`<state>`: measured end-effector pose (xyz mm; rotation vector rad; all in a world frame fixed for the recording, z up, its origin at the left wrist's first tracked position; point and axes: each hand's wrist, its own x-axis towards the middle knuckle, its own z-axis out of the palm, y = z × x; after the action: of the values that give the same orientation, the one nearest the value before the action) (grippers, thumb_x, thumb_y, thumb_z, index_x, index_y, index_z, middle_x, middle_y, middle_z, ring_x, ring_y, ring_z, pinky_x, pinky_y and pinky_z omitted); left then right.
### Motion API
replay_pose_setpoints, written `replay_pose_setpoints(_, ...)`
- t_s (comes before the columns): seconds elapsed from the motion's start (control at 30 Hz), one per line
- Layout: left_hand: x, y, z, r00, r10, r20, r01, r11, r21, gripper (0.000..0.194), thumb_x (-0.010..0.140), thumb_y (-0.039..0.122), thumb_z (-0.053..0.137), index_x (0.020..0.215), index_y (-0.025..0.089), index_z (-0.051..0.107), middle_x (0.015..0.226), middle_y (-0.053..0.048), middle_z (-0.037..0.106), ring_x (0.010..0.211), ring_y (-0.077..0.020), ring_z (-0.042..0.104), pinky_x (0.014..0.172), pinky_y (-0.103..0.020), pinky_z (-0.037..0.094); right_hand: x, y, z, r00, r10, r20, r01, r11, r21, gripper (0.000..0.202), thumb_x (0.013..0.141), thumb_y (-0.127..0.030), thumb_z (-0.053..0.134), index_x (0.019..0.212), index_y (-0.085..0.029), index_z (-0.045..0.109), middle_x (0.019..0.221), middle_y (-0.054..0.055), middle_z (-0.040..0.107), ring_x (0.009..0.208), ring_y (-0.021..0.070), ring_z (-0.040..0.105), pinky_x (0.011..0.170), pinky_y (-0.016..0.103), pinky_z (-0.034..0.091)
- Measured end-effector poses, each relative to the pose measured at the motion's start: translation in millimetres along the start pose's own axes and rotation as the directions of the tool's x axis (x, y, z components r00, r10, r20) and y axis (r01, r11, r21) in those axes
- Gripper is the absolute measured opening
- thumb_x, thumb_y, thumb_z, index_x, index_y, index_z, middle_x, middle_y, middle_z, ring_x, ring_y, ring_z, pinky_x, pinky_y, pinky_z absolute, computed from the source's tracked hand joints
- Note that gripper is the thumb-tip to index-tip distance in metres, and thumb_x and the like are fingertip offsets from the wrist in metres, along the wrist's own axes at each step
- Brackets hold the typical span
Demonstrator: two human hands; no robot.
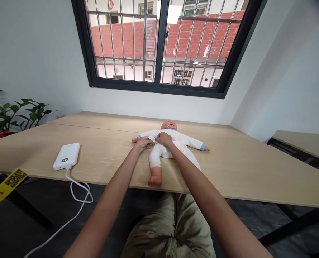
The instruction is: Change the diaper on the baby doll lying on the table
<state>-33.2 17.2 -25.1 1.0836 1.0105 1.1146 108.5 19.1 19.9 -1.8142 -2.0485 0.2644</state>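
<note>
A baby doll [155,157] lies on its back on the wooden table, head at the far side and feet toward me. It wears a white top with blue cuffs, and a white diaper [179,145] with faint coloured print wraps its hips. At the doll's waist, on the left side, my left hand [144,142] has its fingers closed on the white edge of the diaper. Just beside it, my right hand [164,138] pinches at the same edge from above, fingers bent. The exact spot under the fingertips is partly hidden.
On the table's left lies a white power bank [66,156], its white cable [80,200] hanging over the front edge. A leafy plant [14,113] stands at the far left. Behind the table are a wall and a barred window [156,85]. Another table [304,143] is at right.
</note>
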Motion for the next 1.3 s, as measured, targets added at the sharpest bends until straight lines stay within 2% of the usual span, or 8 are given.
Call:
replay_pose_setpoints(0.2,0,1,0.1,0.999,0.037,-0.02,-0.038,0.997,-0.06,0.026,0.056,0.016,0.08,0.062,0.015,0.055,0.054,0.002,0.059,0.05,-0.0088,0.055,0.052,-0.022,0.044,2,5,6,0.994,-0.011,-0.106,0.029,0.986,0.167,0.012,0.074,-0.014,0.053,0.078,-0.019,0.063,0.092,0.006,0.07,0.087,0.0217,0.063,0.081,0.033,0.042)
replay_pose_setpoints(0.3,1,0,6.6,0.985,0.139,-0.103,-0.151,0.982,-0.113,0.027,0.053,0.018,0.081,0.064,0.015,0.056,0.057,0.001,0.061,0.054,-0.0101,0.057,0.056,-0.023,0.046,1,16,1,0.976,-0.076,-0.204,0.16,0.886,0.436,0.018,0.077,-0.015,0.049,0.091,-0.018,0.061,0.101,0.005,0.068,0.087,0.0168,0.062,0.08,0.029,0.045)
replay_pose_setpoints(0.4,2,-1,15.3,0.948,0.292,-0.13,-0.304,0.948,-0.091,0.024,0.054,0.022,0.079,0.065,0.015,0.059,0.06,0.001,0.061,0.055,-0.0105,0.056,0.059,-0.025,0.047,-4,25,-8,0.951,-0.116,-0.287,0.262,0.796,0.546,0.016,0.081,-0.028,0.054,0.09,-0.016,0.059,0.098,0.005,0.067,0.084,0.0153,0.06,0.076,0.027,0.046)
replay_pose_setpoints(0.63,6,-9,29.1,0.839,0.543,-0.039,-0.531,0.832,0.163,0.013,0.061,0.017,0.066,0.054,0.016,0.056,0.056,0.003,0.056,0.059,-0.0114,0.05,0.062,-0.024,0.041,-12,26,-17,0.984,-0.161,-0.073,0.177,0.906,0.384,0.038,0.068,-0.043,0.076,0.09,-0.016,0.062,0.083,0.003,0.066,0.075,0.0157,0.059,0.067,0.024,0.041)
replay_pose_setpoints(0.9,0,-9,38.1,0.855,0.518,-0.02,-0.497,0.83,0.252,0.007,0.066,0.01,0.065,0.071,0.015,0.066,0.074,-0.002,0.066,0.073,-0.0142,0.059,0.073,-0.025,0.047,-5,41,-8,0.978,-0.182,-0.103,0.209,0.827,0.522,0.018,0.072,-0.029,0.066,0.082,-0.014,0.066,0.068,-0.003,0.058,0.066,0.0114,0.051,0.063,0.022,0.037)
replay_pose_setpoints(1.0,-3,-9,39.7,0.835,0.55,0.024,-0.534,0.799,0.277,0.015,0.07,0.013,0.067,0.085,0.015,0.068,0.079,-0.003,0.067,0.075,-0.014,0.059,0.075,-0.025,0.047,-4,48,-7,0.989,-0.079,-0.123,0.142,0.712,0.688,0.025,0.068,-0.025,0.066,0.09,-0.015,0.064,0.065,-0.005,0.054,0.064,0.0108,0.051,0.061,0.022,0.039)
replay_pose_setpoints(1.13,-6,-11,41.0,0.794,0.6,0.103,-0.592,0.721,0.361,0.032,0.077,0.028,0.069,0.107,0.016,0.069,0.099,-0.007,0.068,0.09,-0.0178,0.059,0.085,-0.029,0.046,-8,50,-10,0.998,0.059,0.02,-0.043,0.411,0.911,0.037,0.067,-0.016,0.065,0.103,-0.015,0.054,0.062,-0.005,0.056,0.055,0.0095,0.051,0.053,0.02,0.039)
replay_pose_setpoints(1.3,1,-15,38.7,0.838,0.526,0.146,-0.535,0.736,0.415,0.047,0.075,0.03,0.072,0.119,0.016,0.066,0.113,-0.009,0.065,0.102,-0.0209,0.057,0.094,-0.031,0.042,-13,53,-15,0.996,0.018,0.088,-0.09,0.145,0.985,0.026,0.067,-0.008,0.066,0.088,-0.016,0.052,0.064,-0.003,0.059,0.056,0.0077,0.053,0.057,0.018,0.044)
